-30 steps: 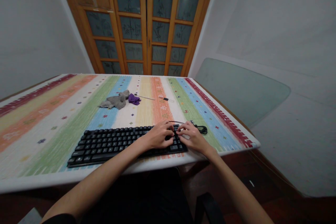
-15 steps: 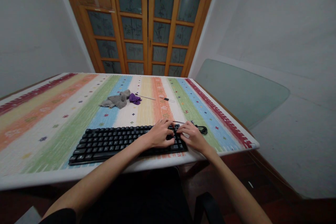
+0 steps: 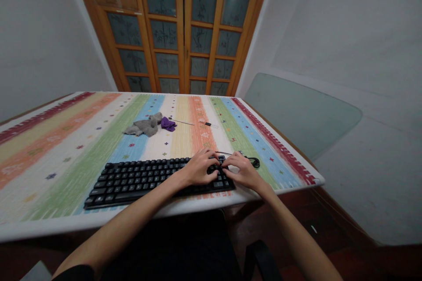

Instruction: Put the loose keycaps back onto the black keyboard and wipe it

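Note:
A black keyboard point(image 3: 132, 182) lies along the near edge of the table, slightly angled. My left hand point(image 3: 200, 167) rests over its right part, the fingers curved and the thumb well apart from them, with dark keys showing in the gap. Close beside it, my right hand point(image 3: 242, 170) reaches in from the right edge, thumb and fingertips drawn near each other at the number-pad keys. Whatever sits between those right fingertips is too small to make out. Both hands hide some keys. The keyboard's black cable point(image 3: 253, 162) lies bundled just beyond my right hand.
Farther back on the striped tablecloth point(image 3: 95, 158) lie a crumpled grey cloth point(image 3: 145, 126), a purple cloth point(image 3: 169, 124), a thin dark rod point(image 3: 183, 122) and a small black item point(image 3: 208, 124) with a pale loop. A chair armrest point(image 3: 260, 259) stands below the table edge.
The view has shifted very slightly. My right fingers have moved a little at the number-pad keys, while my left hand stays almost in place.

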The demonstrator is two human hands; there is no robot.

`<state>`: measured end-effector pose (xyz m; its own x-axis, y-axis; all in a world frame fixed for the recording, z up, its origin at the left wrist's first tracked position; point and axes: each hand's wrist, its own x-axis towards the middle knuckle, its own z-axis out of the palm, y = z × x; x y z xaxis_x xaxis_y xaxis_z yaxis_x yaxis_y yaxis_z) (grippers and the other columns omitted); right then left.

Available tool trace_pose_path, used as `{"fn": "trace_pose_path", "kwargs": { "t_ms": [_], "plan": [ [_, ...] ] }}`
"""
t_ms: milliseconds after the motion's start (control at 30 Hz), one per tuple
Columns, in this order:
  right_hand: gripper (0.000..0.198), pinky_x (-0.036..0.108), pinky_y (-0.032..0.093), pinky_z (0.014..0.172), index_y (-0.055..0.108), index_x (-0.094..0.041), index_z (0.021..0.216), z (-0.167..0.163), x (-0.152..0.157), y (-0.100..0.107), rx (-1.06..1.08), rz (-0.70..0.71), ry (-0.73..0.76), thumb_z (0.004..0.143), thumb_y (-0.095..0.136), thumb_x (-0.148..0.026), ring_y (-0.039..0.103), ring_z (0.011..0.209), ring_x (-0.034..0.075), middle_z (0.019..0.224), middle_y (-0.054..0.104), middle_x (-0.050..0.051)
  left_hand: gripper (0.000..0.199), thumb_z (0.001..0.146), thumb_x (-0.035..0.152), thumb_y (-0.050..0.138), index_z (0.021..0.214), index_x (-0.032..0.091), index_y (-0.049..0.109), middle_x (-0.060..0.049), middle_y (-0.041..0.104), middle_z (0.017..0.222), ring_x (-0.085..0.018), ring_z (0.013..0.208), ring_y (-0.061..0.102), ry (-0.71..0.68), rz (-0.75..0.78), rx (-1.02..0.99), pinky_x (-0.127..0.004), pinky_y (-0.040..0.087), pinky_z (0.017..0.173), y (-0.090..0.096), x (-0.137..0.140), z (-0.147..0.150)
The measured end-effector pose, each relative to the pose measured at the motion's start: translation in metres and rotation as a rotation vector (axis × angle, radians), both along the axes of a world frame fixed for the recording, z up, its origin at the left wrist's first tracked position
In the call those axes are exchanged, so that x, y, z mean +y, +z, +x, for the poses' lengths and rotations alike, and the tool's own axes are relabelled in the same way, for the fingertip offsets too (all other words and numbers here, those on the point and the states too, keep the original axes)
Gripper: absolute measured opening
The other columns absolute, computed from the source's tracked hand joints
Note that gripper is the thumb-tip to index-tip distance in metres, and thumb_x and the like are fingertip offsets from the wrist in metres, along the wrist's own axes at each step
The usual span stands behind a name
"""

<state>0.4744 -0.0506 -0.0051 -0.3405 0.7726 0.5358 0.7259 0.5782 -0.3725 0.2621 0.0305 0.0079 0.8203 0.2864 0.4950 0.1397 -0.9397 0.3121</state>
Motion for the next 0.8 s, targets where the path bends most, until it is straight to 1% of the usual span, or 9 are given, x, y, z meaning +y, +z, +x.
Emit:
{"fn": "trace_pose_path", "kwargs": {
  "t_ms": [100, 300, 533, 700, 800],
  "plan": [
    [0.013, 0.042, 0.048, 0.084, 0.070, -0.021, 0.100, 0.0000, 0.0006, -0.0003, -0.033, -0.011, -0.047, 0.091, 0.062, -0.022, 0.058, 0.084, 0.023, 0.092, 0.070, 0.007, 0.014, 0.083, 0.023, 0.062, 0.093, 0.017, 0.069, -0.010, 0.064, 0.110, -0.026, 0.109, 0.054, -0.005, -0.002, 0.004, -0.042, 0.045, 0.097, 0.0000, -0.0008, 0.0002],
    [0.009, 0.039, 0.049, 0.082, 0.071, -0.021, 0.094, 0.0010, 0.0023, -0.0022, -0.005, -0.019, -0.066, 0.091, 0.063, -0.021, 0.056, 0.086, 0.023, 0.090, 0.067, 0.006, 0.016, 0.085, 0.024, 0.060, 0.096, 0.018, 0.069, -0.009, 0.064, 0.109, -0.026, 0.107, 0.054, -0.009, -0.006, 0.034, -0.043, 0.046, 0.096, -0.0006, -0.0021, 0.0022],
    [0.014, 0.038, 0.049, 0.083, 0.073, -0.022, 0.097, -0.0015, 0.0028, 0.0022, -0.004, -0.109, -0.065, 0.087, 0.066, -0.016, 0.059, 0.089, 0.023, 0.090, 0.068, 0.005, 0.016, 0.085, 0.023, 0.060, 0.097, 0.017, 0.070, -0.009, 0.065, 0.109, -0.026, 0.107, 0.053, -0.013, -0.003, 0.042, -0.043, 0.046, 0.097, 0.0005, -0.0013, 0.0038],
    [0.014, 0.039, 0.049, 0.084, 0.072, -0.022, 0.097, -0.0022, 0.0031, 0.0026, 0.008, -0.094, -0.065, 0.088, 0.065, -0.016, 0.058, 0.088, 0.023, 0.092, 0.069, 0.005, 0.017, 0.085, 0.023, 0.060, 0.099, 0.018, 0.069, -0.009, 0.065, 0.110, -0.026, 0.109, 0.053, -0.010, -0.009, 0.025, -0.044, 0.045, 0.097, -0.0016, 0.0001, 0.0040],
    [0.019, 0.039, 0.050, 0.083, 0.069, -0.021, 0.102, -0.0005, 0.0027, 0.0034, 0.027, -0.101, -0.053, 0.086, 0.064, -0.013, 0.059, 0.088, 0.023, 0.093, 0.069, 0.005, 0.018, 0.086, 0.023, 0.059, 0.100, 0.019, 0.069, -0.009, 0.065, 0.110, -0.026, 0.110, 0.053, -0.018, -0.016, 0.026, -0.045, 0.045, 0.098, -0.0021, 0.0001, 0.0037]
  ]
}}
